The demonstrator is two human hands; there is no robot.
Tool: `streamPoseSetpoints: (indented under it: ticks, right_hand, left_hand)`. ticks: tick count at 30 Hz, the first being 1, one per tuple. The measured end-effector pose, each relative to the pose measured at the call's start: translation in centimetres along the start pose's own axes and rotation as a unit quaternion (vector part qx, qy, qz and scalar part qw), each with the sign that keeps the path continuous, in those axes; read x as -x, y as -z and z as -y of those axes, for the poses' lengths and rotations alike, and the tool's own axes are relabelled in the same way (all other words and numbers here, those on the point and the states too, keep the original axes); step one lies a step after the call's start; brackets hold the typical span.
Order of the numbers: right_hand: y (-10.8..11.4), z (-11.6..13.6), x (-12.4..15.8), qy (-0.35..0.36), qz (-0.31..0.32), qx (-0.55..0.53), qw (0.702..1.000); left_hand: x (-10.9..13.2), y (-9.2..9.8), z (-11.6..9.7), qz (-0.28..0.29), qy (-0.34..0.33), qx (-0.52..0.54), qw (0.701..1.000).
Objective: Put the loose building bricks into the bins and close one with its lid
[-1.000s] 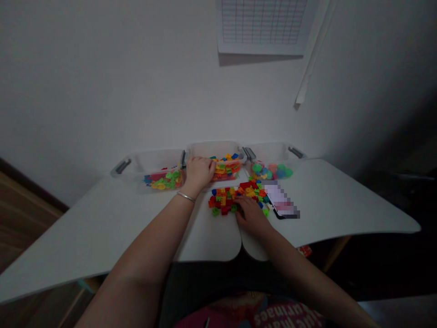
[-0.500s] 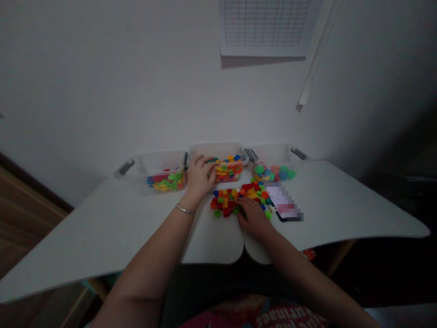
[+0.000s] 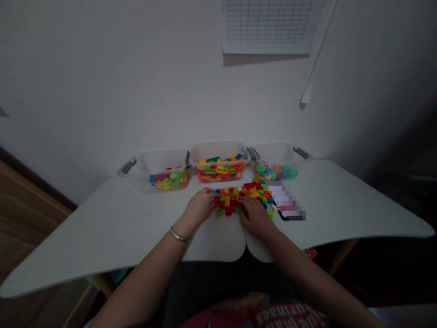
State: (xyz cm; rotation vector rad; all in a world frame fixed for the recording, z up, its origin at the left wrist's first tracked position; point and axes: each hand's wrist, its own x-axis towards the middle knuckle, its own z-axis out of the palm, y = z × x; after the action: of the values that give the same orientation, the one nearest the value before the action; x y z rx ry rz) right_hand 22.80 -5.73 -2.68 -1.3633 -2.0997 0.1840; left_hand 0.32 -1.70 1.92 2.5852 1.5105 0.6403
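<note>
A pile of small toy building blocks in red, yellow, orange, green and blue lies on the white table. At the pile's left edge is my left hand, its fingers stretched toward the blocks and touching the outer ones; nothing shows held in it. Across the pile's right part rests my right hand, with fingers extended over the blocks and slightly apart. What lies beneath its palm is hidden. Behind the pile stands a clear plastic bin with more blocks in it.
Clear bins with colourful pieces stand on either side: a left bin and a right bin, all against the wall. A phone, partly blurred out, lies right of the pile. The white table has a rounded front edge and a seam.
My left hand has come down and toward me from the middle bin to the left edge of the pile. My right hand stays over the blocks.
</note>
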Motion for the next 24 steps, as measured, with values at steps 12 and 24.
streamPoseSetpoints:
  ticks: [12, 24]
  right_hand:
    - [-0.17, -0.08, 0.07, 0.002, -0.005, -0.002, 1.0]
    - [-0.46, -0.47, 0.07, 0.007, -0.007, -0.01, 1.0]
  left_hand:
    - [0.29, -0.21, -0.33, 0.04, -0.017, -0.004, 0.999]
    - [0.09, -0.33, 0.36, 0.049, -0.034, -0.014, 0.998]
